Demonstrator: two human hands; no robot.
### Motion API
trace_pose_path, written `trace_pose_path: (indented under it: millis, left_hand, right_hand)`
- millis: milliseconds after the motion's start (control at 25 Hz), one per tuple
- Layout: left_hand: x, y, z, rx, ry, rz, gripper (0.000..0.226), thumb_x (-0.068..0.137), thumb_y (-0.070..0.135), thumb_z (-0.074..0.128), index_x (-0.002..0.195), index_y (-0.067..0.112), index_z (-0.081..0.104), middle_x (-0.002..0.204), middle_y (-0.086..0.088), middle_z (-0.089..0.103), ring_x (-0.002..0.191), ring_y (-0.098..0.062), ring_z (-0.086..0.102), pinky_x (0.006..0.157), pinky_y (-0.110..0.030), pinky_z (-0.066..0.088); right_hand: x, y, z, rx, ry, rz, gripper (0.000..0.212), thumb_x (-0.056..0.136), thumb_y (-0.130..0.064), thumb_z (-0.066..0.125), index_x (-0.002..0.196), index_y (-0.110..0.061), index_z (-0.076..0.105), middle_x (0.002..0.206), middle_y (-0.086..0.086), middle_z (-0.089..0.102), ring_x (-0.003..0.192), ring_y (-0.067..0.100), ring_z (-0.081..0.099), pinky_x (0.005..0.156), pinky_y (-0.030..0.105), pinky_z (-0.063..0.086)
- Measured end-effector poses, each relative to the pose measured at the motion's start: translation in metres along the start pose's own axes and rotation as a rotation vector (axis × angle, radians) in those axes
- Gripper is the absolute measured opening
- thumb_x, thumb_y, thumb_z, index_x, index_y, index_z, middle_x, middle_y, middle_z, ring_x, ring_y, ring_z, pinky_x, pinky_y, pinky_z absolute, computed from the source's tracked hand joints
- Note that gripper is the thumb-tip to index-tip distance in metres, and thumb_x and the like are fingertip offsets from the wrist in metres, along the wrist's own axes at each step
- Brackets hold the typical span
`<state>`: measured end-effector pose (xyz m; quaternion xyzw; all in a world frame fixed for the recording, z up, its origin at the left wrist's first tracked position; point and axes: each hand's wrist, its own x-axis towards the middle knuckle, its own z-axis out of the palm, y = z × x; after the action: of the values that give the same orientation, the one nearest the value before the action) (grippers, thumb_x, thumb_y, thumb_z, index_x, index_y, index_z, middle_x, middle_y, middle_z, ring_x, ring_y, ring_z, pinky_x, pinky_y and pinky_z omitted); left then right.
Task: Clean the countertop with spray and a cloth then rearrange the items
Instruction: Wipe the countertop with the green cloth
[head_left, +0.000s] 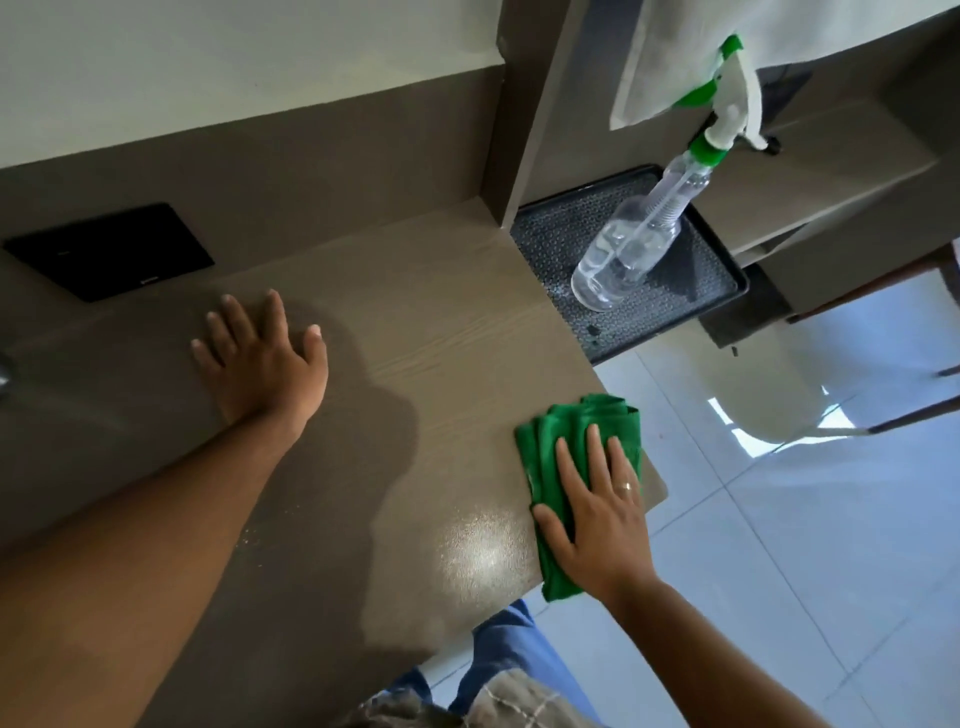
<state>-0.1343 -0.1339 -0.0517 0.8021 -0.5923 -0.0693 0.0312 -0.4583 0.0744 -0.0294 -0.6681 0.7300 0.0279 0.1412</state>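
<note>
Wood-grain countertop (415, 312) under folded green cloth (571, 426).

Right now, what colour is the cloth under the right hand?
Green, clearest in the head view: the cloth lies under the right hand.

Both forearms are bare, with no sleeve showing up to the frame edge. The right hand (597, 525) wears a plain, pale metal ring (627, 487) on one finger; the left hand (265, 364) wears nothing. Below the wrists, blue trousers (511, 660) show, with a brown-and-cream checked garment (498, 701) over them.
</note>
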Motion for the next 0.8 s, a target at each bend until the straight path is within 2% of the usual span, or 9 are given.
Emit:
trace_pose_path:
  millis: [80,200,280,360,440,520,640,720,800]
  left_hand:
    - [-0.001,0.002,0.0,-0.004,0.01,0.009,0.068,0.092,0.059,0.022,0.151,0.027,0.022,0.161,-0.02,0.015,0.147,-0.039,0.012,0.118,-0.058,0.008]
    - [0.002,0.001,0.004,-0.006,0.026,-0.007,0.067,0.092,0.058,0.024,0.151,0.028,0.022,0.161,-0.02,0.016,0.148,-0.039,0.012,0.118,-0.057,0.009]
    - [0.004,-0.002,0.01,0.025,0.052,-0.014,0.066,0.092,0.059,0.026,0.151,0.029,0.023,0.16,-0.02,0.017,0.147,-0.038,0.014,0.118,-0.057,0.01]
    - [0.008,-0.006,0.016,0.048,0.073,-0.015,0.065,0.092,0.059,0.026,0.15,0.03,0.023,0.16,-0.019,0.019,0.147,-0.038,0.016,0.118,-0.057,0.012]
    - [0.012,-0.008,0.018,0.043,0.061,-0.012,0.063,0.093,0.059,0.025,0.15,0.033,0.021,0.16,-0.017,0.019,0.147,-0.037,0.015,0.118,-0.055,0.011]
    - [0.012,-0.007,0.019,0.04,0.064,-0.025,0.063,0.092,0.058,0.026,0.15,0.034,0.022,0.161,-0.017,0.019,0.147,-0.037,0.015,0.118,-0.055,0.01]
    - [0.01,-0.007,0.014,0.008,0.053,-0.04,0.064,0.09,0.058,0.028,0.149,0.035,0.026,0.16,-0.017,0.02,0.147,-0.037,0.015,0.119,-0.055,0.009]
    - [0.01,-0.005,0.007,-0.011,-0.01,-0.045,0.065,0.09,0.058,0.028,0.15,0.034,0.026,0.161,-0.016,0.018,0.148,-0.036,0.014,0.119,-0.054,0.009]
    - [0.005,-0.005,-0.007,-0.051,-0.072,-0.012,0.066,0.089,0.056,0.031,0.15,0.031,0.028,0.161,-0.015,0.02,0.148,-0.035,0.017,0.119,-0.054,0.012]
  right_hand:
    - [0.038,-0.003,-0.008,-0.035,-0.022,-0.09,0.069,0.094,-0.063,0.029,0.155,-0.033,0.019,0.164,0.011,0.01,0.149,0.039,0.005,0.119,0.049,0.006]
    - [0.156,-0.038,-0.03,-0.087,0.029,-0.271,0.065,0.095,-0.053,0.032,0.155,-0.028,0.023,0.163,0.014,0.017,0.148,0.041,0.013,0.118,0.05,0.013]
    - [0.244,-0.081,-0.044,-0.105,0.039,-0.318,0.064,0.096,-0.047,0.032,0.155,-0.026,0.021,0.164,0.014,0.014,0.148,0.04,0.012,0.119,0.049,0.013]
    - [0.295,-0.125,-0.05,-0.107,0.03,-0.318,0.064,0.096,-0.044,0.03,0.156,-0.023,0.018,0.164,0.015,0.01,0.149,0.04,0.009,0.12,0.048,0.011]
    - [0.282,-0.149,-0.042,-0.106,0.045,-0.346,0.065,0.095,-0.044,0.029,0.156,-0.021,0.018,0.164,0.015,0.011,0.149,0.04,0.008,0.12,0.049,0.012]
    - [0.207,-0.146,-0.021,-0.123,0.041,-0.566,0.066,0.093,-0.046,0.033,0.154,-0.022,0.025,0.162,0.014,0.02,0.148,0.039,0.015,0.118,0.051,0.016]
    - [0.075,-0.092,-0.002,-0.086,-0.132,-0.909,0.071,0.086,-0.055,0.044,0.151,-0.028,0.033,0.16,0.009,0.028,0.146,0.036,0.021,0.119,0.052,0.017]
    - [0.07,-0.047,-0.011,-0.145,-0.217,-1.04,0.072,0.083,-0.061,0.048,0.149,-0.034,0.035,0.159,0.004,0.03,0.145,0.032,0.026,0.116,0.053,0.016]
    - [0.109,-0.021,-0.027,-0.186,-0.178,-1.026,0.071,0.083,-0.058,0.05,0.148,-0.034,0.038,0.159,0.005,0.031,0.144,0.034,0.03,0.114,0.056,0.023]
